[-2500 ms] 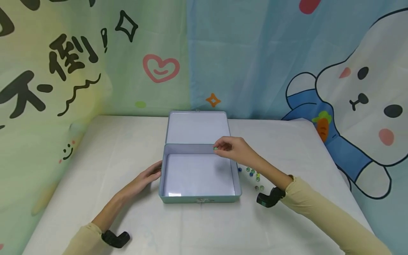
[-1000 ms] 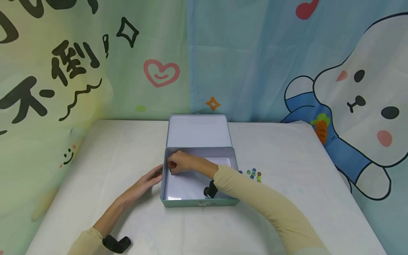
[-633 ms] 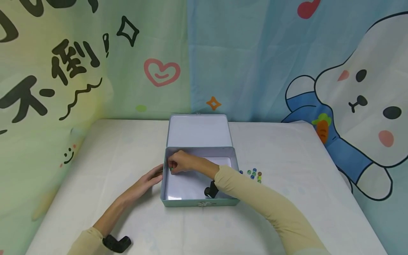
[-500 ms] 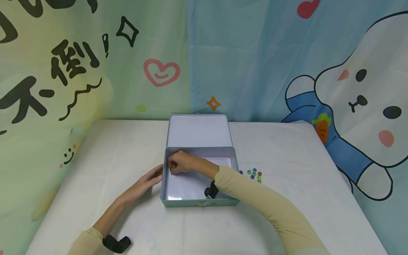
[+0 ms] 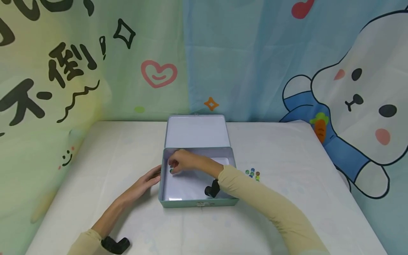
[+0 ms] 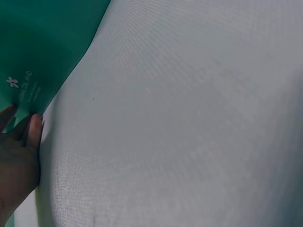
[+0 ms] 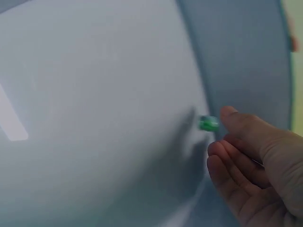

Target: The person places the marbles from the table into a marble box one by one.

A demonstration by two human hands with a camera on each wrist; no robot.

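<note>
A green tin box (image 5: pixel 199 204) with a pale inside lies on the table, its lid (image 5: pixel 197 131) laid back. My right hand (image 5: pixel 183 161) is inside it, close to the left wall. In the right wrist view, a green glass marble (image 7: pixel 209 123) sits on the box floor by that wall, just off the fingertips of my right hand (image 7: pixel 255 165). Its thumb stands apart from its bent fingers. My left hand (image 5: pixel 143 184) rests with extended fingers against the box's outer left side; in the left wrist view its fingertips (image 6: pixel 35 127) touch the green wall.
Several coloured marbles (image 5: pixel 251 173) lie on the white tablecloth (image 5: pixel 271 148) right of the box, partly behind my right sleeve (image 5: pixel 255 194). A printed cloth backdrop (image 5: pixel 223 63) hangs behind the table.
My right hand has travelled from above the box's right side to its left wall with the green marble, and its fingers have just parted from the marble. My left hand stays at the box.
</note>
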